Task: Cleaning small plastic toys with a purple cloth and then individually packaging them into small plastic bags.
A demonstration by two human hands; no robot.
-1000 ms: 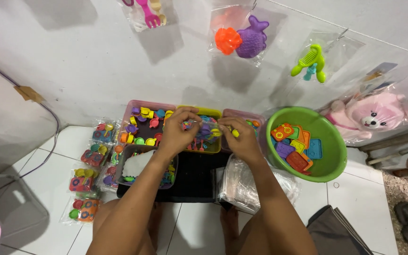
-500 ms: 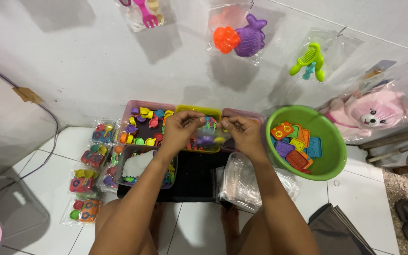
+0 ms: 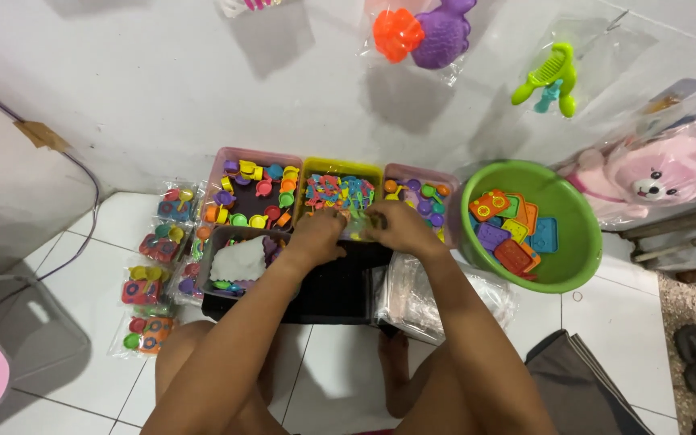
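White tiled floor against a white wall, toy packets hanging above. Fingers of left hand (image 3: pixel 318 236) and right hand (image 3: pixel 391 229) pinched together on a small clear bag (image 3: pixel 355 228) of bright pieces, held between them over the near edge of the yellow tray (image 3: pixel 340 167). Bag mostly covered by both hands; long axis and facing impossible to tell. Pink tray (image 3: pixel 231 156) left of it, green basin (image 3: pixel 573 274) right. Lower down, black tray (image 3: pixel 336 294) partly hidden by forearms.

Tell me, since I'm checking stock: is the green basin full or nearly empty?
Partly filled. The green basin holds a loose layer of flat coloured toy pieces on its bottom, and much of its inner wall shows bare.
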